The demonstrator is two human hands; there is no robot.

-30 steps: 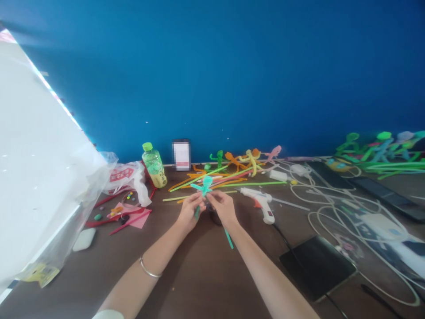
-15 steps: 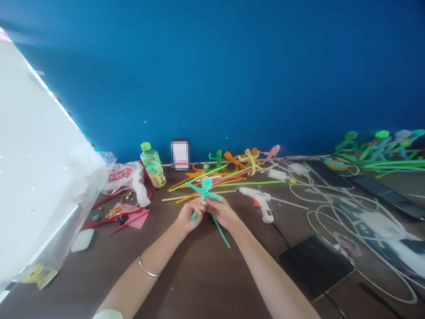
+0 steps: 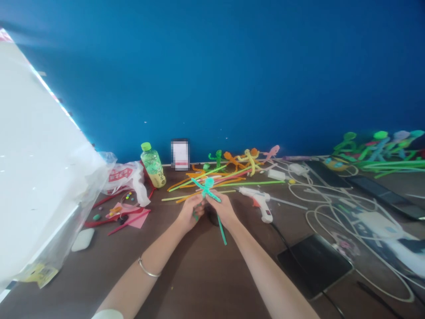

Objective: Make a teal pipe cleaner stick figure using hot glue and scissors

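Observation:
A teal pipe-cleaner figure [image 3: 209, 184] with a coiled round head and two outstretched arms is held up between my hands over the middle of the table. My left hand [image 3: 190, 213] is closed around its lower body, and a short teal end pokes out below the fingers. From the other side my right hand [image 3: 226, 210] grips it too, with one long teal strand hanging down past the palm. The fingertips meet behind the figure, so the exact pinch is partly hidden. Just beyond lie loose orange and green pipe cleaners [image 3: 186, 184].
A white glue gun [image 3: 264, 204] lies right of my hands, its black cord running toward a black pad [image 3: 315, 266]. White cables [image 3: 310, 217] tangle at the right. A green-capped bottle [image 3: 153, 166] and pink paper [image 3: 137, 219] are at the left. Finished figures [image 3: 249, 159] line the wall.
The teal figure has turned and tilted a little, its head shifting slightly right. The hanging strand now points more steeply down. Both hands still hold the figure.

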